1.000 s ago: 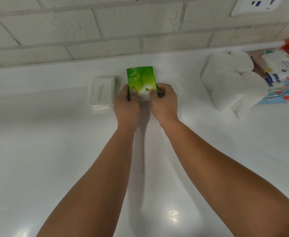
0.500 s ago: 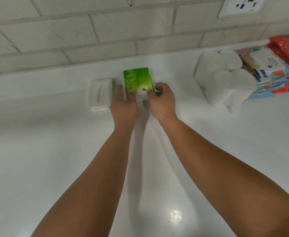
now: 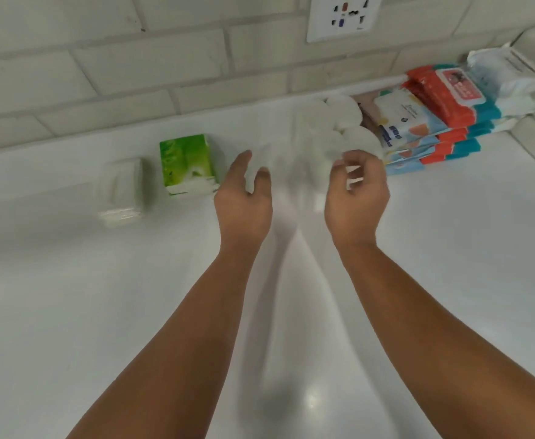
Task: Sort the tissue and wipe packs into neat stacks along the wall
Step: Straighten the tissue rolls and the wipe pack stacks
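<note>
On the white tabletop, a pale clear-wrapped pack and a green tissue pack sit side by side near the wall, apparently already placed. The left hand hovers spread and empty just right of the green pack. The right hand, fingers loosely curled, grips nothing at the edge of the white roll bundle; blur hides any contact. That bundle and the slumped heap of wipe packs beyond it probably remain to be sorted.

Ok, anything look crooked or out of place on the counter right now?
Yes. The wipe packs on the right are piled crookedly, edges fanned out of line, and the white rolls lie in a loose heap beside them. The green pack sits square near the wall.
</note>
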A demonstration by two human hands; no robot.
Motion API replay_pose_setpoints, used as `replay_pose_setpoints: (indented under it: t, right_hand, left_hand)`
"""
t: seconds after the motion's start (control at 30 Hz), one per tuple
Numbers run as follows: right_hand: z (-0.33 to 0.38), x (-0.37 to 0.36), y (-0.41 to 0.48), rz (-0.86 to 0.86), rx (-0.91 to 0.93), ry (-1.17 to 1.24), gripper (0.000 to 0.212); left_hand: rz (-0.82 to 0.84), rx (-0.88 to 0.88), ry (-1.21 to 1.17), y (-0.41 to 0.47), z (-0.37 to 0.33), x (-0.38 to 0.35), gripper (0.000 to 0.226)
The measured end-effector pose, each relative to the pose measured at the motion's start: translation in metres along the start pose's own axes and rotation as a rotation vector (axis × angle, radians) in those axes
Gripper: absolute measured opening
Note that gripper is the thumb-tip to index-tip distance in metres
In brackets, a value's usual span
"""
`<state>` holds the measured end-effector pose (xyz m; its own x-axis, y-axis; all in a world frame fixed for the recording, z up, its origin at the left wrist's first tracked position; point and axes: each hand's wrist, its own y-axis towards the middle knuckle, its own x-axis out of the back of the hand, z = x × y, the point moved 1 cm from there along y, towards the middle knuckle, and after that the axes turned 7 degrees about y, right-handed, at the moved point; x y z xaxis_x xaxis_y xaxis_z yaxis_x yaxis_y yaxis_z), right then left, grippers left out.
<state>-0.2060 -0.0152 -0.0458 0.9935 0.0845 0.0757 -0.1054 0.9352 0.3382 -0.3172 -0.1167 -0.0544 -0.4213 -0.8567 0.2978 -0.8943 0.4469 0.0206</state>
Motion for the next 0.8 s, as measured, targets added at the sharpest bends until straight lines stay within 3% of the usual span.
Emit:
replay_pose_setpoints:
  t: [0.07, 0.13, 0.3, 0.43, 0.57, 0.7, 0.8]
  right_hand:
    - [-0.011, 0.023, 0.022, -0.064, -0.02, -0.017, 0.023]
    - [-0.022, 0.042, 0.041, -0.022, -0.143, 0.022, 0.026]
    - [-0.054, 0.059, 0.066, 0.298, -0.301, 0.134, 0.034]
    - [-0.063, 0.055, 0.086, 0.509, -0.315, 0.243, 0.022]
    - [-0.068, 0.042, 0.102, 0.692, -0.366, 0.304, 0.051]
    - [-0.074, 0.025, 0.108, 0.689, -0.462, 0.327, 0.063]
    - [-0.068, 0.015, 0.11, 0.618, -0.421, 0.418, 0.067]
  left_hand:
    - [0.034, 0.017, -0.042, -0.001, -0.007, -0.027, 0.05]
    - [0.054, 0.044, -0.074, 0.0, -0.014, -0.052, 0.051]
    - [0.056, 0.158, -0.146, 0.007, -0.024, -0.099, 0.053]
    - [0.068, 0.234, -0.203, 0.017, -0.021, -0.126, 0.06]
    - [0.079, 0.229, -0.267, 0.025, -0.014, -0.139, 0.076]
    - [0.087, 0.214, -0.269, 0.034, -0.01, -0.144, 0.087]
    - [0.087, 0.2, -0.275, 0.041, -0.006, -0.144, 0.084]
